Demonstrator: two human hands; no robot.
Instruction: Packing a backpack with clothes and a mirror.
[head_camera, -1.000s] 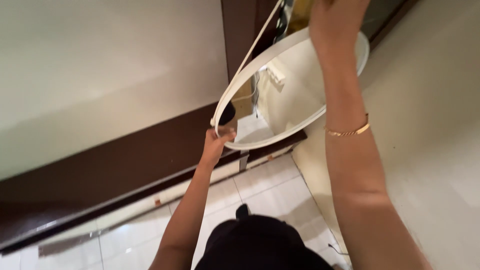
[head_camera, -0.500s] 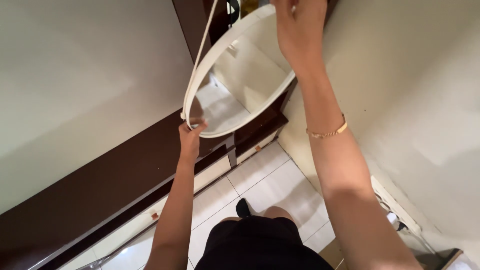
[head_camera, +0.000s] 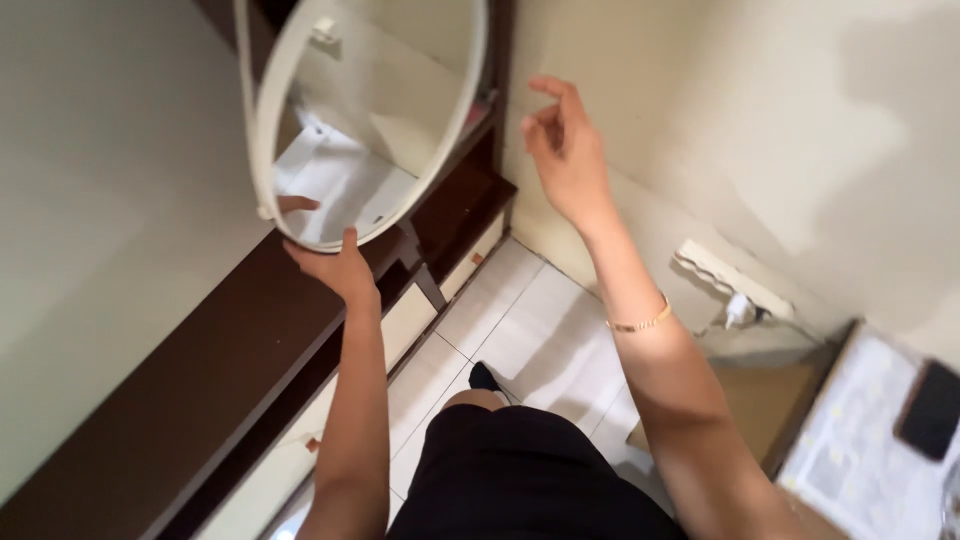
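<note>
While my left hand held the round mirror by its lower rim, my right hand hung open beside it, its grip wide.

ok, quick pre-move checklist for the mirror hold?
1. Left hand supports the bottom rim of the round white-framed mirror: ok.
2. Right hand on mirror: not ok, open and off it.
3. Mirror hung on a mount: cannot tell, top is cropped.
4. White strap slack along the frame: ok.
5. Dark brown wooden shelf below the mirror: ok.
</note>
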